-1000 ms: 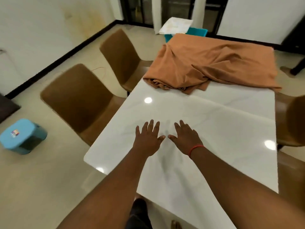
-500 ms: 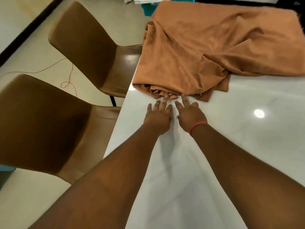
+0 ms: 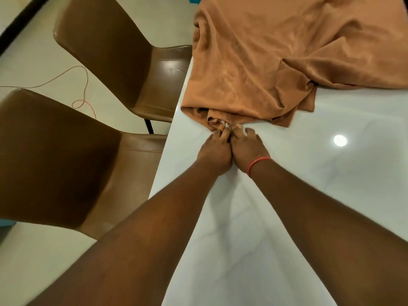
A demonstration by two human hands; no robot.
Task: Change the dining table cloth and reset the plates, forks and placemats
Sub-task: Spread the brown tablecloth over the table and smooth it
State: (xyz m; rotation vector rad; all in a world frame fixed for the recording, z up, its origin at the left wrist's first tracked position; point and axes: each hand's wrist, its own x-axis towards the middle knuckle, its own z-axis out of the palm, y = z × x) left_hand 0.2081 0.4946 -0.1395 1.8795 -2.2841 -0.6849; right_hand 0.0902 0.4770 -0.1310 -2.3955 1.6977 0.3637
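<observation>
A white marble-look bench [image 3: 287, 195] is filling the right side of the head view, its glossy top reflecting a ceiling light [image 3: 340, 140]. Two brown chairs [image 3: 66, 164] are standing along its left edge on a pale floor, where a thin red cord [image 3: 85, 93] is lying in loops. A rumpled tan table cloth [image 3: 276, 58] is lying bunched on the far part of the bench, its near folds hanging toward me. I am reaching both arms forward, hands side by side and touching. My left hand [image 3: 215, 151] is curling its fingers onto the cloth's near hem, pinching the gathered edge. My right hand [image 3: 248, 147], a red band [image 3: 257, 163] at its wrist, is pinching the same hem just beside it, with its outer fingers lying looser on the bench.
</observation>
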